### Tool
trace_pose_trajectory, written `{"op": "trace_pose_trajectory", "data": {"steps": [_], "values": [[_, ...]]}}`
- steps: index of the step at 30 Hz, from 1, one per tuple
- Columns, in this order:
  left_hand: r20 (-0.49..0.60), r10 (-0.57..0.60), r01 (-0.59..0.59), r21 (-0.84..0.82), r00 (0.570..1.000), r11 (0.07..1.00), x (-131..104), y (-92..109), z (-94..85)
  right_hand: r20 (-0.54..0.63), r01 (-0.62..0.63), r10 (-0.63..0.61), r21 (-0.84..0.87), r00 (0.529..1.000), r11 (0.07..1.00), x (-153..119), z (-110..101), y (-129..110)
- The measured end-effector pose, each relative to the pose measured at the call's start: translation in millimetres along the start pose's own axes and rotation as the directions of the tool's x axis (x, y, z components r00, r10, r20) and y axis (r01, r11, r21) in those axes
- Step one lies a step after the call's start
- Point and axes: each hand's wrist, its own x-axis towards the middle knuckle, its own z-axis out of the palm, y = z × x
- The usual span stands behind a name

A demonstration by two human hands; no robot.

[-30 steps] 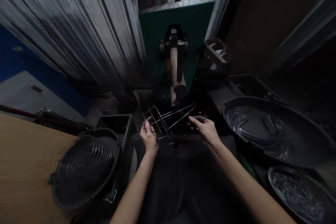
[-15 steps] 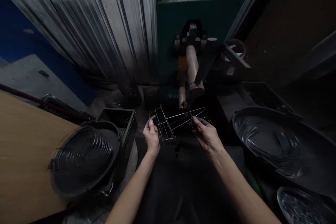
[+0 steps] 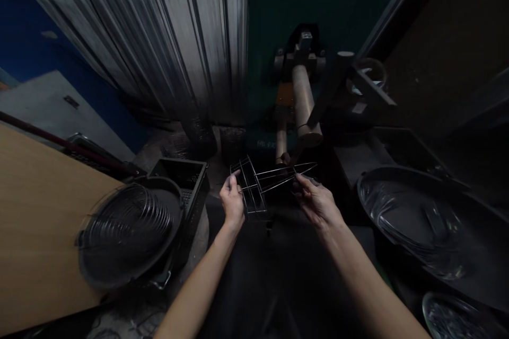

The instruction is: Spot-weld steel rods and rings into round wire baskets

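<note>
Between my two hands a wire rack is held up, made of thin metal rods with a box-like grid on the left and long rods tapering to a point on the right. My left hand is closed on the grid end, thumb uppermost. My right hand pinches the rods near the tapered end. Just beyond the rack, the welding machine's thick round arm and a thinner lower arm reach toward me; the rack is apart from the upper arm.
At left, a round black pan holds wire rings, beside a dark plastic crate. On the right stand a large dark basin with bent wire pieces and a smaller bowl of small metal parts. Corrugated metal sheeting rises behind.
The whole view has shifted slightly, so the machine sits further right and higher. Both hands keep hold of the wire rack, with little change in their grip.
</note>
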Motion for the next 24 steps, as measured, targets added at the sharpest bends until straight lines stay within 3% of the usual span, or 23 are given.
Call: {"op": "trace_pose_trajectory", "data": {"steps": [11,17,24], "values": [[0.044,-0.064,0.067,-0.068,0.997,0.995,-0.5,16.3,2.6,-0.029,-0.025,0.026,0.038,0.999,0.999,-3.4,8.0,-2.9],[0.034,-0.098,0.100,-0.080,0.995,0.992,-0.3,17.2,4.0,-0.059,-0.060,0.061,0.022,0.996,0.998,-14.0,-14.4,6.3],[-0.003,-0.059,0.058,-0.109,0.998,0.992,12.0,22.5,9.0,-0.105,-0.053,0.054,0.010,0.993,0.999,-20.7,-36.0,6.7]]}}
